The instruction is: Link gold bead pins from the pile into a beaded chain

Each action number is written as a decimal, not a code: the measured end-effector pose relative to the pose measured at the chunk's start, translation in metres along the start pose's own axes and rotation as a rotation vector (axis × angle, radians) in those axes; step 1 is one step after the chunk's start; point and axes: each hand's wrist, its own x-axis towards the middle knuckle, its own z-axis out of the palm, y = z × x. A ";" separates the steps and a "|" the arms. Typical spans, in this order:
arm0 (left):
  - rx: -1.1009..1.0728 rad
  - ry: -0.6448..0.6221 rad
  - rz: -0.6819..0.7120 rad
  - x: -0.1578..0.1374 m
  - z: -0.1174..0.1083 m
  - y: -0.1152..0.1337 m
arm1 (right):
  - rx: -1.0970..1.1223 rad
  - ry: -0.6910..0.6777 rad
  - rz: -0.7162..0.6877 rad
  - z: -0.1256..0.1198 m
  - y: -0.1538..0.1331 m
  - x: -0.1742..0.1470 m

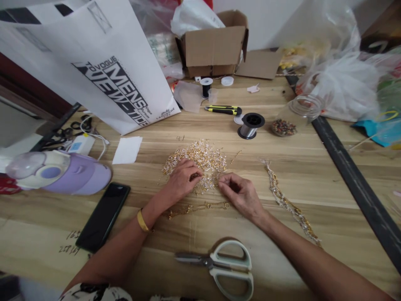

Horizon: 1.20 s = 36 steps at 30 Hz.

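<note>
My left hand (183,179) rests at the front left of a pile of tiny gold and clear beads or findings (203,154). Its thumb and finger pinch something small and gold-coloured, too fine to name. At the pile's right edge, my right hand (240,193) also has thumb and forefinger closed in a pinch; what lies between them is too small to make out. A gold chain (206,205) stretches across the table just below both hands. To the right lies a bundle of gold and silver chains (283,200). Scissors (232,267) with pale handles lie in front.
At left are a phone (103,217), a purple bottle (78,173), white paper (127,150) and a big white bag (103,71). Behind the pile are a box cutter (223,110), a wire spool (249,126), a jar of dark beads (285,125) and a cardboard box (214,46).
</note>
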 end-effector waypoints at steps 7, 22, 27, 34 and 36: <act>-0.012 -0.004 0.010 0.002 -0.004 0.003 | -0.016 -0.011 -0.006 0.000 -0.001 0.000; -0.084 0.107 -0.082 0.001 -0.007 0.001 | 0.018 -0.020 -0.005 -0.001 0.000 0.000; -0.074 0.133 -0.120 0.002 -0.010 -0.002 | 0.023 -0.014 -0.005 -0.001 0.001 0.000; 0.004 0.102 -0.098 0.002 -0.011 -0.007 | 0.031 -0.012 -0.008 -0.001 0.002 0.000; 0.051 0.075 -0.077 0.000 -0.010 -0.007 | 0.023 -0.012 -0.010 0.000 0.002 0.000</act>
